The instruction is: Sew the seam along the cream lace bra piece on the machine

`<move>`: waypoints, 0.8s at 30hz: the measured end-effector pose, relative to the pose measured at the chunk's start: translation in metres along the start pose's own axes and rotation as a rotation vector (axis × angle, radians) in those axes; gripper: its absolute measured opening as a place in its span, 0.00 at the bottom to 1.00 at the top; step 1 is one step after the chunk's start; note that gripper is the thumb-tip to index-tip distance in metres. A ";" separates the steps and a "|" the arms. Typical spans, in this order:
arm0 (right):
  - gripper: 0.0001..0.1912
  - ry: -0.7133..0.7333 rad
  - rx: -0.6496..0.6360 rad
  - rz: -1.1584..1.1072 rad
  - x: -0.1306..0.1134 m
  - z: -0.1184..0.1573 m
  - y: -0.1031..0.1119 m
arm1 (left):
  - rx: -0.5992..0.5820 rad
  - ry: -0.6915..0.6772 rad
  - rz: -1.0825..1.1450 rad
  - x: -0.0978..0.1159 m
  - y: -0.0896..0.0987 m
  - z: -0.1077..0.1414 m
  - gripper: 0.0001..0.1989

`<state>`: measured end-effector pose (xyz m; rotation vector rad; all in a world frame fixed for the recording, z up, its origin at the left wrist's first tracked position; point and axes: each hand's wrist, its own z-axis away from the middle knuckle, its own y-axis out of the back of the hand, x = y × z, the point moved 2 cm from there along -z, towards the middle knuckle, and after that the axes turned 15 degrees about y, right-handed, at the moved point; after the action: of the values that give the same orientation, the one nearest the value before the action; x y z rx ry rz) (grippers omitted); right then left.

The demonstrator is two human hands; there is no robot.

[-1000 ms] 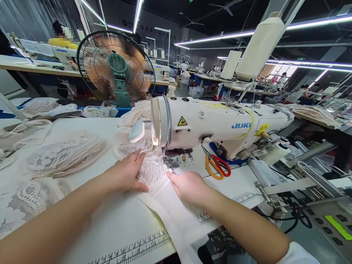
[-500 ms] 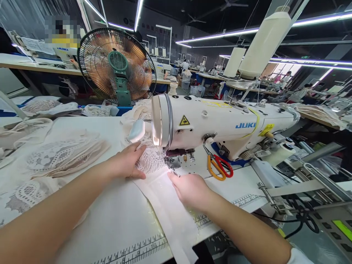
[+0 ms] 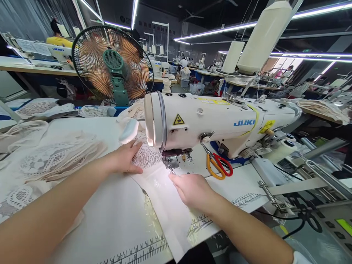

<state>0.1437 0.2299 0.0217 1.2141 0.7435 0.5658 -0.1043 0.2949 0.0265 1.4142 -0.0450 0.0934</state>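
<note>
A pale lace fabric piece (image 3: pixel 148 156) with a smooth band (image 3: pixel 167 205) lies under the needle area of a white sewing machine (image 3: pixel 187 121). The band hangs over the table's front edge. My left hand (image 3: pixel 128 157) rests on the lace left of the needle, thumb and fingers apart. My right hand (image 3: pixel 192 189) is closed at the band's right side, just in front of the presser foot (image 3: pixel 171 161), with its fingertips at a thin metal piece. Whether the fingers grip that piece or the fabric edge is hidden.
Scissors with orange and red handles (image 3: pixel 220 165) lie by the machine's base. Lace pieces (image 3: pixel 57 154) are piled on the left of the table. A large fan (image 3: pixel 114 64) stands behind. Thread cones (image 3: pixel 264 38) rise above the machine. A person in yellow (image 3: pixel 58 38) sits at the back left.
The view has shifted slightly. The band's lower end has moved up a little over the table edge, and the fabric sits a bit further in. Both hands keep nearly the same pose.
</note>
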 end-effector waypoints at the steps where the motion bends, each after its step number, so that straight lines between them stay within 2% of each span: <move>1: 0.22 0.002 0.001 -0.004 0.000 0.000 0.000 | -0.017 0.005 0.001 -0.001 0.000 -0.001 0.49; 4: 0.22 0.005 0.011 -0.010 0.001 0.000 -0.002 | -0.078 0.041 0.013 0.001 0.002 -0.003 0.50; 9: 0.20 0.019 0.041 0.003 0.001 0.001 -0.003 | -0.069 0.133 -0.006 0.009 0.017 0.003 0.47; 11: 0.17 0.034 0.071 0.001 0.001 0.005 -0.002 | -0.012 0.165 -0.039 0.017 0.023 0.014 0.41; 13: 0.15 0.069 0.115 -0.010 0.001 0.011 -0.002 | 0.109 0.148 -0.039 0.032 0.023 0.032 0.30; 14: 0.13 0.093 0.133 -0.014 0.001 0.015 -0.002 | 0.193 0.105 -0.011 0.041 0.020 0.043 0.23; 16: 0.11 0.157 0.151 -0.012 0.002 0.025 -0.004 | 0.296 -0.065 0.121 0.065 0.006 0.068 0.17; 18: 0.09 0.225 0.163 -0.008 0.002 0.037 -0.009 | 0.255 -0.310 0.162 0.090 -0.017 0.092 0.15; 19: 0.08 0.251 0.174 -0.011 0.003 0.043 -0.011 | 0.238 -0.367 0.139 0.099 -0.029 0.101 0.14; 21: 0.07 0.284 0.196 -0.032 0.004 0.055 -0.016 | 0.253 -0.442 0.051 0.111 -0.047 0.113 0.09; 24: 0.06 0.301 0.209 -0.053 0.003 0.069 -0.023 | 0.292 -0.459 -0.058 0.114 -0.058 0.118 0.07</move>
<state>0.1983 0.1837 0.0105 1.3122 1.1082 0.6473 0.0175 0.1735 -0.0025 1.7039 -0.3818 -0.2847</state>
